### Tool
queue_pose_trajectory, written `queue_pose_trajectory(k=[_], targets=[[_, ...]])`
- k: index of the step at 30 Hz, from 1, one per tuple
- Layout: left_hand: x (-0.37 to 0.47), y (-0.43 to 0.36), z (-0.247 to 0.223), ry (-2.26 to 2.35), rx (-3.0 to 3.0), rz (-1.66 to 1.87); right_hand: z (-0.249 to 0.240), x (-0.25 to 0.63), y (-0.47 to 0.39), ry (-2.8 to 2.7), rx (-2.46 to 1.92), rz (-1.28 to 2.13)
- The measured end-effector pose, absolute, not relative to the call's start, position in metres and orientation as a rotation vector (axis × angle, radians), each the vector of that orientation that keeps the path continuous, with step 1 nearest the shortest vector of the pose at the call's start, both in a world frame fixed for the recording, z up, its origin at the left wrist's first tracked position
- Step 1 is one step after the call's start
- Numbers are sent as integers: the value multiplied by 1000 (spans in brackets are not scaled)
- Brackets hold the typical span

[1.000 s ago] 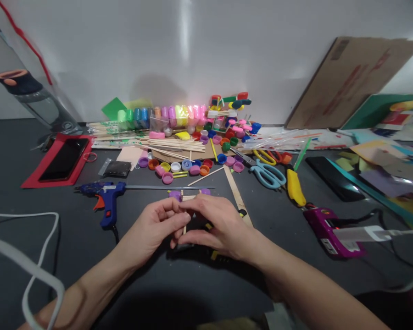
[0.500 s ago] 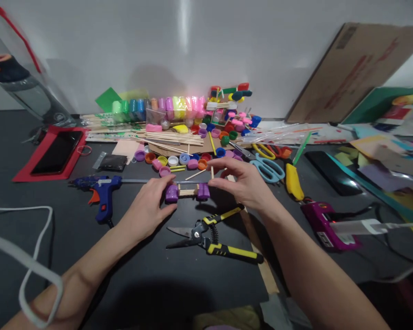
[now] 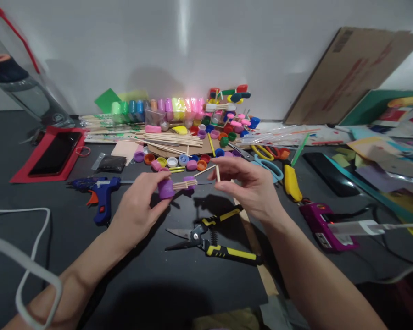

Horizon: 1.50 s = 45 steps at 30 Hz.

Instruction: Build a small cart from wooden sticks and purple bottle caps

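My left hand [image 3: 138, 206] pinches a small assembly by one of its purple caps [image 3: 165, 188]. Short wooden sticks [image 3: 183, 185] run from that cap to a second purple piece at the right end, and the whole thing is tilted above the dark table. Between the thumb and fingers of my right hand [image 3: 249, 185] stands a short wooden stick [image 3: 218, 173], apart from the assembly. Another thin stick [image 3: 204, 170] slants just left of those fingertips. Below the hands lie pruning shears [image 3: 199, 236] with yellow and black handles, their blades apart.
A blue glue gun [image 3: 103, 195] lies left. Behind the hands are bottle caps [image 3: 172, 162], wooden skewers [image 3: 172, 139] and clay tubs [image 3: 161, 107]. Light-blue scissors [image 3: 273, 169], a yellow cutter [image 3: 292, 183] and a purple power strip [image 3: 325, 227] sit right. A white cable [image 3: 37, 270] loops at lower left.
My left hand has lifted the purple-capped assembly off the table and tilted it. My right hand has shifted slightly right, still pinching the short stick.
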<state>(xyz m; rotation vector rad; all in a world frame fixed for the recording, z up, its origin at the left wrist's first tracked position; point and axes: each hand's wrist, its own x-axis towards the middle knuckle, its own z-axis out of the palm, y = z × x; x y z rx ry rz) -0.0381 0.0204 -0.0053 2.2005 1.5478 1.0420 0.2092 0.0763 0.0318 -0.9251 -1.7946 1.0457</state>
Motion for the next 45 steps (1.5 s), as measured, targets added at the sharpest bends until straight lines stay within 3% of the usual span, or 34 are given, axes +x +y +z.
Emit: queue_pose_trajectory(k=[5,10,14,21,25,35,45], targets=[[-45,18,6,1604,2229,1255,34,211,80,-1715,-951,1123],[-43,19,7,1600,1790,1484,35,200,68,-1820,-983,1656],[-35,19,9,1524,1477,1584,23,179,55,-1567,-881,2028],[-24,11,7,1472,1417,1611,12,157,47,-1108,-617,2262],[-24,8,7,1480,1428,1680,21,162,49,-942,-551,2130],[-27,9,13,1418,1311,1700,26,212,101,-938,-917,1526],[-35,34,4,1374,761,1411,15,206,98,-1302,-1122,1692]])
